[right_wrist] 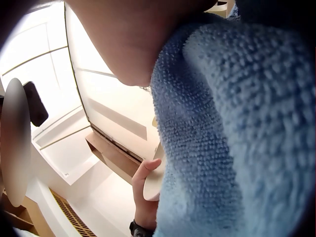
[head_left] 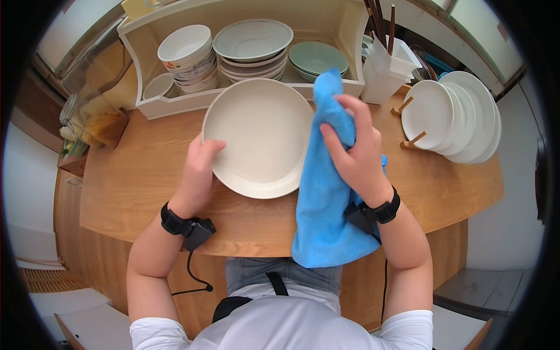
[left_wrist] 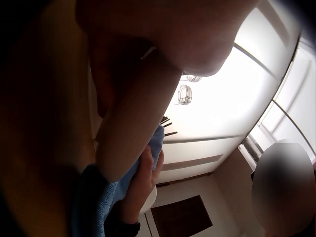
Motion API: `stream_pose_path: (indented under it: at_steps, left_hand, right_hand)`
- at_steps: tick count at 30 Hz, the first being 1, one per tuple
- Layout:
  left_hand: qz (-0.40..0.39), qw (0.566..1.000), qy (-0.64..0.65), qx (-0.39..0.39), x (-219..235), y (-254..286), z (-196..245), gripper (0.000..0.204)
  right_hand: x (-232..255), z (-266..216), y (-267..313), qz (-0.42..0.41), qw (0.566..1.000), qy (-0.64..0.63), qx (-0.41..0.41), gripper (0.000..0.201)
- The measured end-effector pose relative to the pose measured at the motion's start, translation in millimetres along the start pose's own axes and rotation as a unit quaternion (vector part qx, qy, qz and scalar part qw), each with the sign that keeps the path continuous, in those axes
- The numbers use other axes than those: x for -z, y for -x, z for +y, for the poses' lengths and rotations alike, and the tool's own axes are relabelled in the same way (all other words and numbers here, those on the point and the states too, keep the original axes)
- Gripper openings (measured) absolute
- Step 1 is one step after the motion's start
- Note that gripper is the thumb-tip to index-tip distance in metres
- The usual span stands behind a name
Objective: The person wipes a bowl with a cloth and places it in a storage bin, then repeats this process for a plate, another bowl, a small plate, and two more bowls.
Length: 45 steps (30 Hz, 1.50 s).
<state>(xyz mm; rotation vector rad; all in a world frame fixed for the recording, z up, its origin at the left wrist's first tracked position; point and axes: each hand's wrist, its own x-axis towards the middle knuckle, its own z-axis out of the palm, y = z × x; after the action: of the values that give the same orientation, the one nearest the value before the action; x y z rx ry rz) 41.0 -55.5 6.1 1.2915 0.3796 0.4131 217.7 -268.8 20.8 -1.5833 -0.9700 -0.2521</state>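
A large off-white plate [head_left: 259, 137] is held over the wooden table by my left hand [head_left: 201, 166], thumb on its upper face and fingers hidden beneath the rim. In the left wrist view, that same plate [left_wrist: 140, 116] shows edge-on below the hand. My right hand [head_left: 359, 146] grips a blue terry cloth [head_left: 326, 204], with thumb and fingers around its bunched upper part. The cloth overlaps the plate's right rim in the head view and hangs down past the table's front edge. Up close in the right wrist view, the cloth [right_wrist: 197, 128] fills much of the frame.
A cream shelf [head_left: 169, 108] at the back holds stacked bowls [head_left: 186, 49] and green bowls [head_left: 318, 58]. White plates [head_left: 429, 114] stand in a wooden rack at the right. Behind my right hand is a white holder [head_left: 388, 70] with chopsticks. Clear containers [head_left: 105, 119] sit at the left.
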Motion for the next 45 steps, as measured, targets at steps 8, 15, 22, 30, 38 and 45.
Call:
stream_pose_path:
  at_steps: [8,15,22,30,38,45]
  left_hand:
    - [-0.112,0.989,-0.082,-0.045,-10,9,-11,0.043]
    - [-0.096,0.991,-0.087,-0.04,-14,8,-15,0.041]
    - [-0.009,0.998,-0.056,-0.038,-2,-5,-8,0.045]
    - [-0.006,0.999,0.035,0.004,1,-3,-5,0.046]
    - [-0.035,0.996,-0.049,0.068,1,-11,-22,0.047]
    - [-0.015,0.962,-0.271,-0.012,0,-12,-20,0.034]
  right_hand:
    - [-9,10,13,-0.206,0.972,0.052,0.096,0.033]
    - [-1,-15,14,-0.361,0.924,0.065,0.107,0.035]
    - [4,-6,13,-0.358,0.919,0.115,0.116,0.016]
    - [29,11,-13,-0.094,0.985,0.111,0.095,0.017]
    - [36,13,-21,0.02,0.989,0.124,0.077,0.015]
    - [34,11,-20,-0.005,0.986,0.131,0.102,0.014]
